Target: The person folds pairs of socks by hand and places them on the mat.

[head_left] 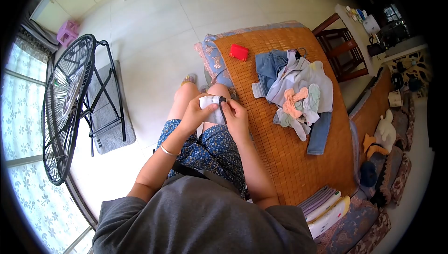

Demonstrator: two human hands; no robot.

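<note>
Over my lap, my left hand (198, 113) grips a small white cloth item (211, 101), which looks like a sock. My right hand (235, 116) pinches the dark edge of the same bundle at its right side, and a paler part hangs below between the hands. To the right, a heap of clothes (298, 81) lies on the woven mat (270, 156), with blue jeans (321, 132), a light grey garment and peach and pale green small pieces on top. A red object (239, 52) rests near the mat's far left corner.
A round black folding chair (70, 100) stands at the left by the curtains. Folded cloths (326, 209) are stacked at the mat's lower right. Beyond the mat is a wooden chair (343, 53); cushions and a plush toy (385, 130) lie at the right.
</note>
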